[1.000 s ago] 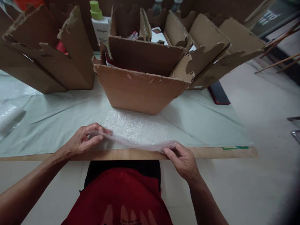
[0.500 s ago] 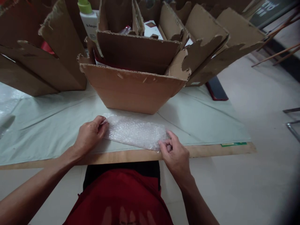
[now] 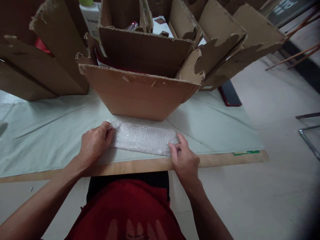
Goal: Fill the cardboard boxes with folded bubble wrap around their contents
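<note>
A flat strip of bubble wrap [image 3: 143,138] lies across the pale green cloth near the table's front edge. My left hand [image 3: 97,140] is closed on its left end, fingertips pressed together. At the right end, my right hand [image 3: 183,153] grips the wrap between thumb and fingers. Just beyond the strip stands an open cardboard box [image 3: 140,95], its front wall facing me.
More cardboard boxes stand behind and at the left [image 3: 57,63]. A white bottle [image 3: 91,20] rises behind the middle box. Right of the boxes lies a dark phone-like object [image 3: 230,93]. The table's wooden edge [image 3: 150,165] runs in front.
The bubble wrap looks a little flatter, and its right end with my right hand has moved slightly up and away from the table edge. The view has shifted slightly.
</note>
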Demonstrator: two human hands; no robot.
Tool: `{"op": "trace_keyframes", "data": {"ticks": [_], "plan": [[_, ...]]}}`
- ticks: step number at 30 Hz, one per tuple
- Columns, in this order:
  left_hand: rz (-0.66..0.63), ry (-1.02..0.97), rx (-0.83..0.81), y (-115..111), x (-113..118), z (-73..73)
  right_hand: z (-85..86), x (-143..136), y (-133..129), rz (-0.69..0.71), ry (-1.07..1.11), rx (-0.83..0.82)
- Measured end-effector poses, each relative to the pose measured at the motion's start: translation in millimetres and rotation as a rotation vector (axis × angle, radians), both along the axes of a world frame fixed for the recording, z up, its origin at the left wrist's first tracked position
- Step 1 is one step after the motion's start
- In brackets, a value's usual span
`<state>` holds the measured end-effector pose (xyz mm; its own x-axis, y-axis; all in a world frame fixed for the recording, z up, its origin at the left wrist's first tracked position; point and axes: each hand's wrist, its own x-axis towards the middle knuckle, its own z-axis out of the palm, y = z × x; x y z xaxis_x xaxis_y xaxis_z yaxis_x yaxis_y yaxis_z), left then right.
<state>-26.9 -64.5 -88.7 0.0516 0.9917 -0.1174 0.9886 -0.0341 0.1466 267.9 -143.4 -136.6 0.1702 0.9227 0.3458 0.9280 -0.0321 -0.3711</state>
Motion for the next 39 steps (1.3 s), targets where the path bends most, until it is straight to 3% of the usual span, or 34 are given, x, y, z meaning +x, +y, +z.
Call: {"op": "trace_keyframes", "data": {"ticks": [8,12,15,18,22,24,26,28,30,33,39], "plan": [[0.026,-0.017,0.154,-1.4,-10.3,-7.4,10.2,7.9,3.9,0.006,-0.015,-0.097],[0.026,-0.002,0.094,-1.5,-8.6,-4.6,28.2,4.1,0.2,0.081,0.025,0.117],[0.025,-0.002,0.071,-1.7,-7.4,-4.0,39.1,-17.9,3.1,0.284,-0.048,0.229],[0.028,-0.024,0.096,-2.7,-12.3,-5.7,35.6,-42.2,13.3,0.481,-0.159,0.055],[-0.033,-0.056,0.277,-11.8,-14.4,-8.4,19.7,-50.7,23.4,0.55,-0.221,-0.212],[-0.117,-0.108,0.45,-20.2,-3.1,-10.9,14.8,-47.9,23.3,0.561,-0.233,-0.232],[-0.298,-0.167,0.517,-27.4,15.9,-16.1,12.2,-45.1,21.7,0.566,-0.245,-0.219],[-0.516,-0.173,0.434,-30.6,34.6,-24.0,10.1,-43.9,20.3,0.569,-0.255,-0.2],[-0.632,-0.119,0.288,-29.8,43.6,-32.3,7.5,-43.7,19.8,0.564,-0.265,-0.176],[-0.574,-0.069,0.152,-28.0,33.0,-38.9,4.3,-44.2,20.1,0.561,-0.273,-0.143],[-0.394,-0.095,0.113,-32.1,-9.6,-34.4,4.9,-44.5,20.9,0.579,-0.267,-0.141]]}}
